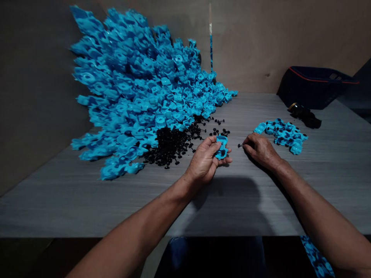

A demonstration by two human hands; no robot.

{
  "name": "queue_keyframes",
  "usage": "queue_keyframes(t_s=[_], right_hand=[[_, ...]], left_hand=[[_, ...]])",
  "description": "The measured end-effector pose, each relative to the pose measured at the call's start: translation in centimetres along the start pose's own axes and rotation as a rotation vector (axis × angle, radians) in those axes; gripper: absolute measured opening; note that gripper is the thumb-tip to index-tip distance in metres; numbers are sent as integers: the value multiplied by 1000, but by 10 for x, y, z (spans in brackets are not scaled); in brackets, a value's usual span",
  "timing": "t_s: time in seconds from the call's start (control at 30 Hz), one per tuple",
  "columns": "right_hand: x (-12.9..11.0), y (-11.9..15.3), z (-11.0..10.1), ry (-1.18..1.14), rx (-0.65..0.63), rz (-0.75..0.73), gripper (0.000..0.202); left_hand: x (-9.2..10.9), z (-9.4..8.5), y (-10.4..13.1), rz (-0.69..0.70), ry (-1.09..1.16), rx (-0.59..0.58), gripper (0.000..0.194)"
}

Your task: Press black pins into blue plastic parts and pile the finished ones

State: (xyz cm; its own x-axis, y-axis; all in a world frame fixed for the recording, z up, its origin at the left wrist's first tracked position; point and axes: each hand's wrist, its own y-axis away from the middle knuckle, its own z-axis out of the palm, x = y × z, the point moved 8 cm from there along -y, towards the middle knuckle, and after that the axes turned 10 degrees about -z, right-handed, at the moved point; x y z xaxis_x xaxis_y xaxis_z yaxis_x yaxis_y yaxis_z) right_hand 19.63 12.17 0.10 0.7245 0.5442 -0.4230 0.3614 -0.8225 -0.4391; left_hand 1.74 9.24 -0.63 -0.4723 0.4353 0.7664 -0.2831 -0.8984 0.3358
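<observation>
My left hand [205, 158] is closed on a blue plastic toy car body [222, 143], its hollow underside turned up. A black wheel axle lies across the lower end of that body, by the thumb. To the right, my right hand [261, 150] rests low over the table, thumb and fingertips pinching another black wheel axle [240, 145], one wheel end sticking out to the left. Just left of my left hand is a pile of loose black wheel axles [171, 144]. Beyond my right hand lies a group of blue car bodies [285, 133] with black axles in them.
A tall heap of blue car bodies [139, 77] leans into the back left corner of the grey table [87, 212]. At the back right stand a dark bin [313, 87] with a red rim and a black object [305, 116] I cannot make out. Wooden panels wall the back and left.
</observation>
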Motion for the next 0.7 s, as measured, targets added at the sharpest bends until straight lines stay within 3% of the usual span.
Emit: queue_keyframes(t_s=[0.2,0.37,0.47,0.7], right_hand=[[-5,0,-16,-466,301,169,8],[-27,2,-27,-624,441,130,10],[-44,4,-31,-581,458,17,7],[-98,12,-34,-184,427,-485,2]], left_hand=[[2,2,1,50,-62,13,27],[0,-2,-2,58,-92,33,36],[-2,-4,-4,79,-116,39,41],[-10,6,-1,125,-176,-25,55]])
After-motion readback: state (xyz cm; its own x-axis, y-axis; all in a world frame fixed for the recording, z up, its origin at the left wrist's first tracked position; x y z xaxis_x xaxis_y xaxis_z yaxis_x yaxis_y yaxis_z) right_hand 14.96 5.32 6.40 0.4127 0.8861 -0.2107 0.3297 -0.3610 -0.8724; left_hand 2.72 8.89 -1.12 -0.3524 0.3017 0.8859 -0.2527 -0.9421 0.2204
